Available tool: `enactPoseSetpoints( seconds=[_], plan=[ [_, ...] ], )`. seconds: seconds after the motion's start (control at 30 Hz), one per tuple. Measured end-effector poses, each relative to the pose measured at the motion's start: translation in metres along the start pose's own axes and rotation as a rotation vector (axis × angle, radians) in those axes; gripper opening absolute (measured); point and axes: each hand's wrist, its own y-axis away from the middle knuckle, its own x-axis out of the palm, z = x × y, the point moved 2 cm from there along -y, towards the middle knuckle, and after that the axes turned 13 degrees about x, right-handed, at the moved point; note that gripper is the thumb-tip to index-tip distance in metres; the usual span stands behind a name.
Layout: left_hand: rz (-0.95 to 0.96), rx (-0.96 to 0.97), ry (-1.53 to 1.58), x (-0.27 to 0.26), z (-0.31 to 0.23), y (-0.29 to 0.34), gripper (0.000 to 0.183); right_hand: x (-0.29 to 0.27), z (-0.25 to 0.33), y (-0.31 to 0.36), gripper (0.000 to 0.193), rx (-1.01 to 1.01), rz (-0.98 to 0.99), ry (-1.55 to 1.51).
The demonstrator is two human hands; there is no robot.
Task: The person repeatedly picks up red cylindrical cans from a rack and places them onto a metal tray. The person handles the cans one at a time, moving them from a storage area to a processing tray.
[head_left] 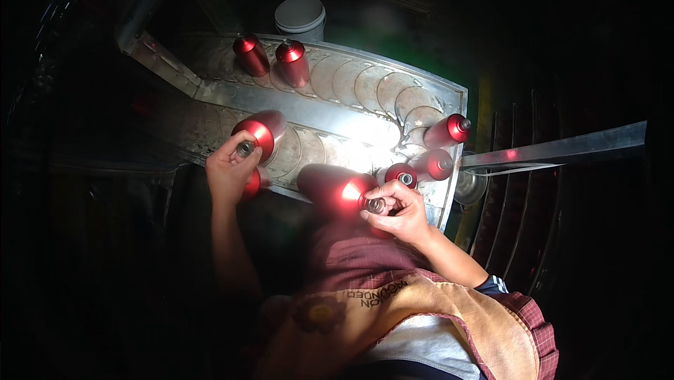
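Observation:
My left hand pinches the neck of a shiny red metal bottle above the near lane of a slatted conveyor. Closed round the neck of another red bottle is my right hand; that bottle lies tilted, its base toward the left, close to my apron. Part of a red bottle shows below my left hand. Just beyond my right hand stands a red bottle with an open mouth, and two more, a duller one and a glossy one, are at the conveyor's right end.
Two red bottles stand on the far lane, beyond a metal divider. A white bucket is behind the conveyor. On the right, a metal bar juts outward, with a round metal vessel below it. Surroundings are dark.

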Motion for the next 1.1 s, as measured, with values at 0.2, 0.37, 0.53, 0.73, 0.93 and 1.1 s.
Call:
enactPoseSetpoints(
  seconds=[0.2, 0.37, 0.53, 0.73, 0.93, 1.1],
  plan=[
    [0.325, 0.041, 0.071, 0.038, 0.033, -0.170, 0.022, 0.023, 0.029, -0.089, 0.030, -0.012, -0.237, -0.184],
    [0.578, -0.079, -0.022, 0.089, 0.086, -0.278, 0.024, 0.002, 0.051, -0.173, 0.027, 0.097, -0.387, -0.203],
    [0.697, -0.042, -0.138, 0.135, 0.136, -0.320, 0.020, -0.048, 0.040, -0.260, 0.020, 0.141, -0.479, -0.002],
    [0.762, -0.089, -0.126, 0.115, 0.177, -0.356, 0.023, -0.065, -0.011, -0.401, 0.023, 0.280, -0.447, 0.457],
    [0.277, -0.049, 0.169, 0.040, 0.203, -0.412, 0.026, -0.052, -0.041, -0.452, 0.025, 0.416, -0.335, 0.519],
    [0.055, 0.052, 0.055, 0.042, 0.253, -0.463, 0.023, -0.043, -0.032, -0.471, 0.027, 0.363, -0.258, 0.458]
  ],
)
